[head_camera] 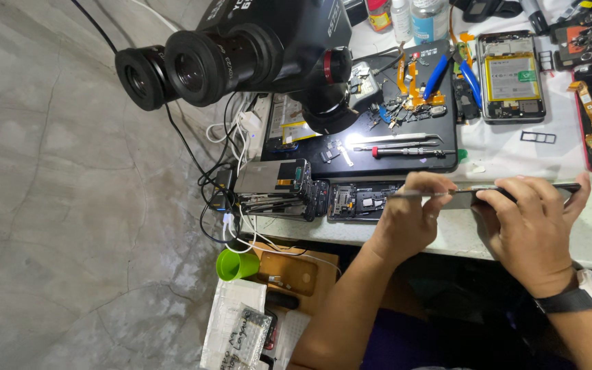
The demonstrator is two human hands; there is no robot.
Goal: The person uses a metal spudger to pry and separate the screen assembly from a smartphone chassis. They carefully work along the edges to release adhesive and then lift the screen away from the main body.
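My right hand (pixel 532 229), with a white watch on its wrist, grips a dark phone (pixel 563 186) held edge-on above the white bench's front edge. My left hand (pixel 405 223) pinches a thin metal tool like tweezers (pixel 412 194), lying level with its tip at the phone's left end. Both hands are close together, and the fingers hide most of the phone.
A black microscope (pixel 255 41) hangs over a dark work mat (pixel 405 161) with tweezers, a screwdriver and small parts. Opened phones (pixel 512 75) lie at the back right, stacked phones (pixel 275 188) and cables at the left. A green cup (pixel 236 264) sits below the bench.
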